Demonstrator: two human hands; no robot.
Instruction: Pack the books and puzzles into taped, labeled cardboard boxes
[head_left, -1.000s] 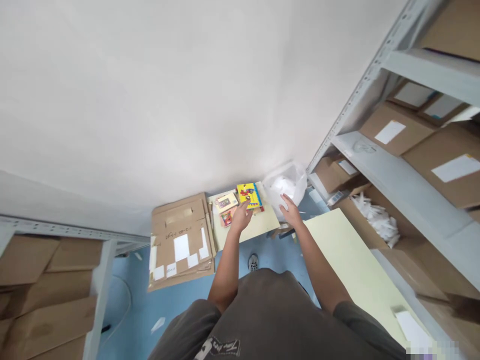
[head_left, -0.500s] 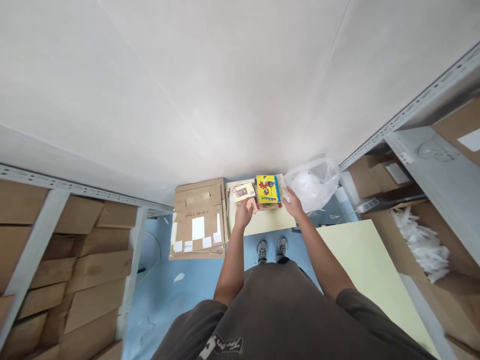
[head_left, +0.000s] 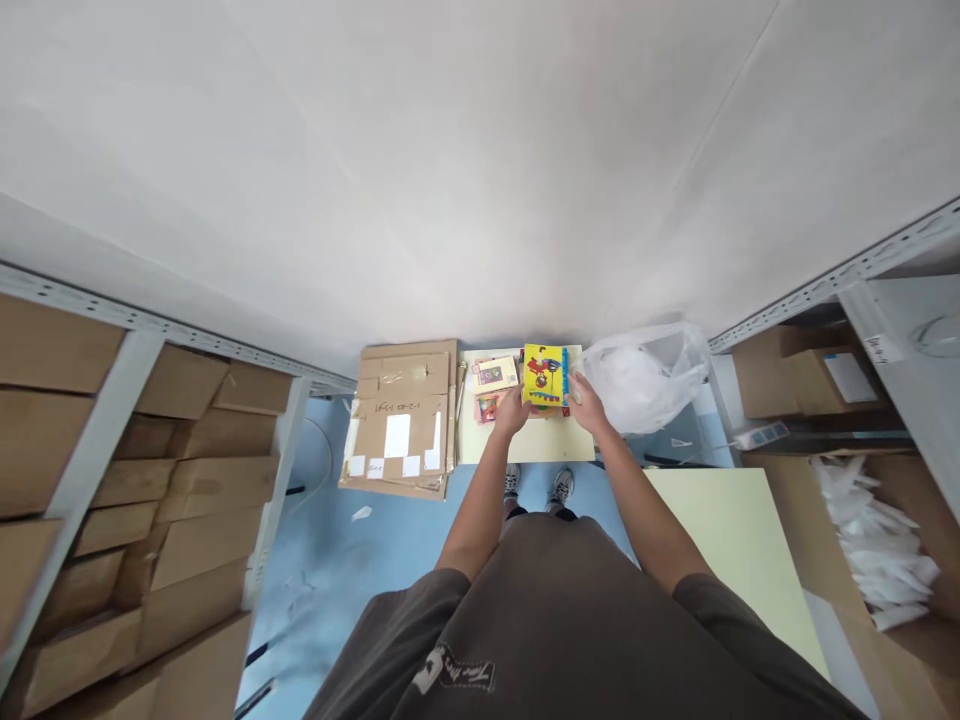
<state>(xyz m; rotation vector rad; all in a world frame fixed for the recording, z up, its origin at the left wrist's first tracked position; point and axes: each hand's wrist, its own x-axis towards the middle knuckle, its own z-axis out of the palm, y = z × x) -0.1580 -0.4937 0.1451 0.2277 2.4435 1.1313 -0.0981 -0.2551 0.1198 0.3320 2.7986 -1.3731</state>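
A: How much room did the hands have?
B: A bare strip of the small table (head_left: 517,448) ran along the near side of both hands, out to its edge above the blue floor (head_left: 397,530). Beyond them rose the wall (head_left: 480,180). Well left of the left hand (head_left: 513,411) lay flattened cardboard (head_left: 412,383); just right of the right hand (head_left: 586,402) sat a clear plastic bag (head_left: 637,388).
A: And the yellow box (head_left: 541,375)?
B: Between the hands, on top of other items. Its long axis seemed to run from the body towards the wall, and its blue side faced the right hand.
A: Any grip?
B: The hands stood apart, one at either side, the right one's fingers stretched along the blue side. Whether they pinched it, I couldn't tell.
A: Other boxes?
B: A cream box (head_left: 495,373) lay beyond the left hand, a red one (head_left: 487,407) beside it.
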